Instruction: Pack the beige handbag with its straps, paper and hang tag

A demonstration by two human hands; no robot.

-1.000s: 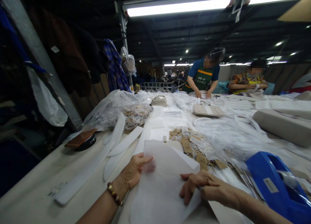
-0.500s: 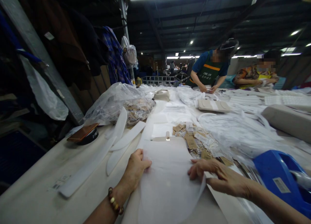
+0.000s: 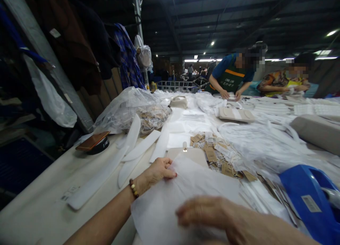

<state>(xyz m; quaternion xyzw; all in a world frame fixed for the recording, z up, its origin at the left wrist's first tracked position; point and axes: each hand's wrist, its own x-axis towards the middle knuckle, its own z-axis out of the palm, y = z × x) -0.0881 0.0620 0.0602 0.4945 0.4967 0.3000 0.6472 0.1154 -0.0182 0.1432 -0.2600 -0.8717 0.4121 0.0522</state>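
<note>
**Left hand pinches a thin white sheet over a beige bag**

The thin white sheet (image 3: 191,184), seemingly paper, lies slantwise at the near side of the table (image 3: 92,181), partly over a flat beige bag (image 3: 195,152) whose metal clasp (image 3: 185,149) shows just beyond the sheet's far edge. The sheet looks nearly weightless and limp, with a faint see-through quality; it would probably crease or tear if tugged, and might slide easily. A light pinch at an edge or corner, with a flat palm to steady the middle, should suit it best.

The person's left hand (image 3: 160,170) grips the sheet's far left edge between thumb and fingers. The right hand (image 3: 209,215), apart from the left, is blurred above the sheet's near part; whether it touches or holds anything cannot be told.

To the bag's right lies a heap of brown tags (image 3: 211,154) with strings, and farther right stands a blue tape dispenser (image 3: 300,191). Left of the bag are long white strips (image 3: 143,145). Across the table, a co-worker in a green apron (image 3: 230,78) bends over something small.
</note>
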